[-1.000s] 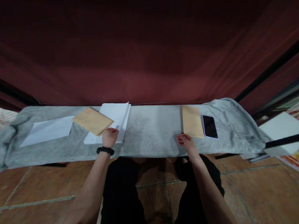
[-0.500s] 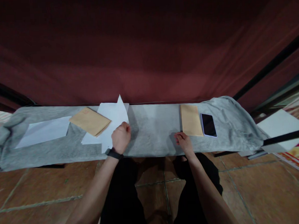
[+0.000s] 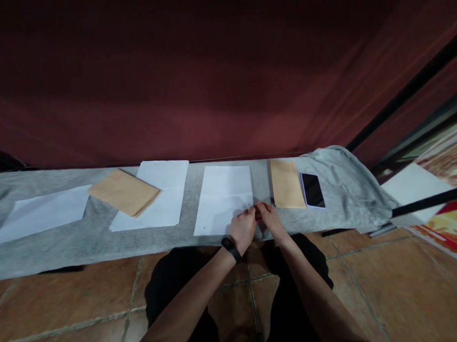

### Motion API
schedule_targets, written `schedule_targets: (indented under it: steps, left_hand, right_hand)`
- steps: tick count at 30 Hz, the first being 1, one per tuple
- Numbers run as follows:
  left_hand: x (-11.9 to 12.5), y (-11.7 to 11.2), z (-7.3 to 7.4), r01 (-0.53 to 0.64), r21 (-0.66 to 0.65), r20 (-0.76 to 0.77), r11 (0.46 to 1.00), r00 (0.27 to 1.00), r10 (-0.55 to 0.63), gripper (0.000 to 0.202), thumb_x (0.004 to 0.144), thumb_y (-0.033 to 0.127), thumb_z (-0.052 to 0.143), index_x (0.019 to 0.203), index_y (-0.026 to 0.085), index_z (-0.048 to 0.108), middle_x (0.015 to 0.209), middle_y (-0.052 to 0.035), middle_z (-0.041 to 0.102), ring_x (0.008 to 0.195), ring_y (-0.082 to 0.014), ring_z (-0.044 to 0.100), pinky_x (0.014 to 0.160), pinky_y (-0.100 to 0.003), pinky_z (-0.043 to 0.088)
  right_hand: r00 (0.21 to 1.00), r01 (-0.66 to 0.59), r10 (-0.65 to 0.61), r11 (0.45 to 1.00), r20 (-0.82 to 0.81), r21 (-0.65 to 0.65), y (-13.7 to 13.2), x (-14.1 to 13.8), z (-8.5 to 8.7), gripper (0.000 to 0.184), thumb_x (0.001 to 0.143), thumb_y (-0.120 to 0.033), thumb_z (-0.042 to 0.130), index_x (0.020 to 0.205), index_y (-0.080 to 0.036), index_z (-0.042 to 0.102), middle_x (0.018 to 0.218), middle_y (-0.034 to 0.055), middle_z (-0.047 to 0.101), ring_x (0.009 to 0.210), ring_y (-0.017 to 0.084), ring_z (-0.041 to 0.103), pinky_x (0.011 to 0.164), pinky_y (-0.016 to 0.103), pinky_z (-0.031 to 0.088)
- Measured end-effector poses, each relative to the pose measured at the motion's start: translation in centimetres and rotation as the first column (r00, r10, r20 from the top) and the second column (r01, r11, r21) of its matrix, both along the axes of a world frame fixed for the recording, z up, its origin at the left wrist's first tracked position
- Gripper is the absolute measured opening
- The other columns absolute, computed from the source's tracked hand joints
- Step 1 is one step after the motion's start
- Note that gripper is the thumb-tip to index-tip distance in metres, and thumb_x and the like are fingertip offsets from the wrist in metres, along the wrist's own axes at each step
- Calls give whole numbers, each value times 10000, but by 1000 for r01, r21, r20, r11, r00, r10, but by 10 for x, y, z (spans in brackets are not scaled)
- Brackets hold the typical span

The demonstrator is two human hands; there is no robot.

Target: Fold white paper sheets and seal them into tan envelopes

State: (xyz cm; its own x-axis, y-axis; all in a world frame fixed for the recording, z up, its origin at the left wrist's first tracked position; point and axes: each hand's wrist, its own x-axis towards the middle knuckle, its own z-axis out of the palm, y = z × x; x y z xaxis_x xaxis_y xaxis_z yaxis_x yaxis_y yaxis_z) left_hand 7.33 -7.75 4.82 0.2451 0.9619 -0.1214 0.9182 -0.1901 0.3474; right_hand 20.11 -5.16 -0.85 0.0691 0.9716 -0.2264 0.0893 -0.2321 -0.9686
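A white sheet of paper (image 3: pixel 222 194) lies flat in front of me, with a faint crease across its middle. My left hand (image 3: pixel 243 229), wearing a dark wristband, is closed at the sheet's lower right edge and seems to pinch it there. My right hand (image 3: pixel 270 219) meets it fingertip to fingertip just beyond that edge, its fingers pressed together. What the right fingers hold, if anything, is hidden. To the right lies a stack of brown envelopes (image 3: pixel 287 184). Further left, another brown envelope pile (image 3: pixel 123 192) rests askew on a stack of white paper (image 3: pixel 167 182).
A phone (image 3: pixel 313 190) lies right of the envelopes. At the far left is more white paper (image 3: pixel 41 213). Grey cloth (image 3: pixel 171 241) covers the narrow bench, backed by a dark red panel (image 3: pixel 224 109). A black bar (image 3: pixel 431 200) crosses at the right.
My left hand has drawn a sheet off the paper stack and moved it right, laying it flat in the middle. My right hand has shifted slightly left to meet it.
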Motion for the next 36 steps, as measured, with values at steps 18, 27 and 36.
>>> schedule_targets:
  steps: [18, 27, 36]
  left_hand:
    - [-94, 46, -49, 6, 264, -65, 965, 998, 11, 557, 1024, 315, 415, 1510, 45, 454, 1610, -208, 421, 1526, -326, 343, 1244, -488, 300]
    - [-95, 51, -56, 55, 228, -74, 972, 997, -39, 587, 1048, 300, 270, 1570, 55, 377, 1657, -157, 346, 1558, -263, 286, 1276, -464, 251]
    - [-97, 9, -64, 47, 298, -127, 954, 992, -9, 614, 1046, 399, 325, 1570, 86, 396, 1656, -158, 338, 1555, -279, 293, 1284, -506, 206]
  right_hand:
    - [820, 23, -92, 992, 565, 127, 22, 9, -5, 383, 849, -129, 541, 1198, -170, 695, 966, 91, 772, 904, 241, 733, 852, 342, 569]
    - [601, -451, 9, 829, 799, 330, 10, -57, 1, 494, 1068, -300, 332, 1487, -129, 531, 1528, 150, 548, 1438, 224, 487, 1200, 427, 412]
    - [382, -567, -23, 784, 924, 254, -3, -59, -15, 530, 1092, -371, 360, 1569, -149, 418, 1644, 120, 386, 1530, 254, 349, 1266, 486, 246]
